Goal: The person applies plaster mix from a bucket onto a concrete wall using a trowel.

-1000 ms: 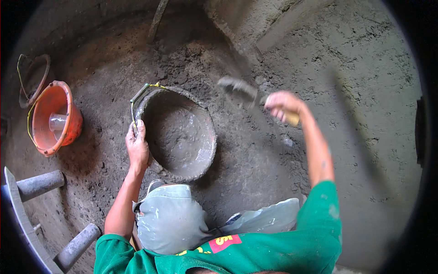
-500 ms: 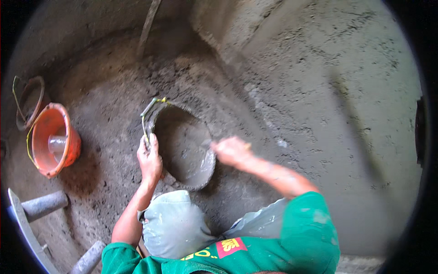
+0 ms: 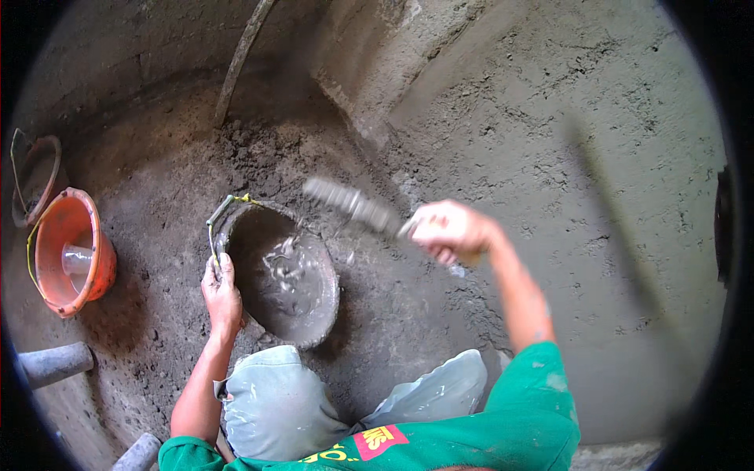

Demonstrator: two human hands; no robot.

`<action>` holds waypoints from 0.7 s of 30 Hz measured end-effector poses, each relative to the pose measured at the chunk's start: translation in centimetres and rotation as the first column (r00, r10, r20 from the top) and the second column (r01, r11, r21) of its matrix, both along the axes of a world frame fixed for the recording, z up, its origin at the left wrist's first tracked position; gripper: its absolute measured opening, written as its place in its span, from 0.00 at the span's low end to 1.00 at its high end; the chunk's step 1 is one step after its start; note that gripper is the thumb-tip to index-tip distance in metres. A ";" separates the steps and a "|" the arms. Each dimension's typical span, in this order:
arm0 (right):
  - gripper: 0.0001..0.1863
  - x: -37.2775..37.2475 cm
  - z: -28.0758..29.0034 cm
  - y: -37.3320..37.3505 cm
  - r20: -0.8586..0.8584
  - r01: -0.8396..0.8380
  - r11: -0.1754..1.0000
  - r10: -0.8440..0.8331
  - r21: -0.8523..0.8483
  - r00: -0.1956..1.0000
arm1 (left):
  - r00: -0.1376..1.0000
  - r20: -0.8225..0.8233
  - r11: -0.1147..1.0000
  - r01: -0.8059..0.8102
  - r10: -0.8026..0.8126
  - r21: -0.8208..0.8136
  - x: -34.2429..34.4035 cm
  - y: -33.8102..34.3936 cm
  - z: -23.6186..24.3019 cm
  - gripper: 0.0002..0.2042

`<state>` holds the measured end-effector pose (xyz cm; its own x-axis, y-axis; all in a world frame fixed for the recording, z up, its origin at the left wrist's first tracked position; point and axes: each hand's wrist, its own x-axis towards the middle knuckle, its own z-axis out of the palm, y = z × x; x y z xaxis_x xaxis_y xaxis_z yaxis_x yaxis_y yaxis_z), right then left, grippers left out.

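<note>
Though the trowel (image 3: 355, 207) is blurred, the bucket (image 3: 334, 295) (grey-crusted) holds glistening mortar (image 3: 287, 284).

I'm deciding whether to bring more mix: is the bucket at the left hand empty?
Not empty: wet, glistening grey mortar lies inside the bucket at the left hand. I cannot tell how deep it is.

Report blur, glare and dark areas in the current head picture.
Head view: the trowel in the right hand is motion-blurred; bright glints sit on the wet mortar in the bucket; a soft dark streak crosses the right side, cause unclear; the corners are black.
</note>
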<state>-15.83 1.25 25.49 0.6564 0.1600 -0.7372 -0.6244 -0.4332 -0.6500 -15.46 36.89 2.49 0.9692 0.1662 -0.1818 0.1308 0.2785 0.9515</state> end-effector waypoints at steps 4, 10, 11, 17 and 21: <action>0.09 8.8 7.2 -7.9 0.425 0.358 0.780 -0.131 -0.513 0.896 | 0.999 0.002 0.998 0.035 -0.035 0.047 -0.2 -0.3 0.8 0.12; 0.13 6.2 13.9 -9.9 0.798 0.617 0.576 0.106 -0.536 0.594 | 0.995 0.036 0.992 0.084 -0.088 0.092 -0.4 -0.7 0.6 0.15; 0.12 4.4 11.9 -8.0 0.696 0.472 0.555 0.309 -0.685 0.648 | 0.995 0.024 0.990 0.099 -0.102 0.099 -0.3 -0.7 0.5 0.15; 0.12 -3.2 -12.5 7.6 -0.025 -0.285 0.205 0.771 -0.936 0.637 | 0.989 0.031 0.981 0.137 -0.143 0.139 -0.2 -1.0 0.6 0.15; 0.11 -6.0 -19.5 10.8 0.171 -0.496 0.593 0.733 -0.635 0.658 | 0.994 -0.004 0.985 0.108 -0.108 0.133 -0.2 -1.1 1.0 0.13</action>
<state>-21.83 12.01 5.98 0.7702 0.3309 -0.5452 0.1723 -0.9311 -0.3216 -15.70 35.77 3.46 0.9833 0.0827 -0.1623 0.1504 0.1343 0.9795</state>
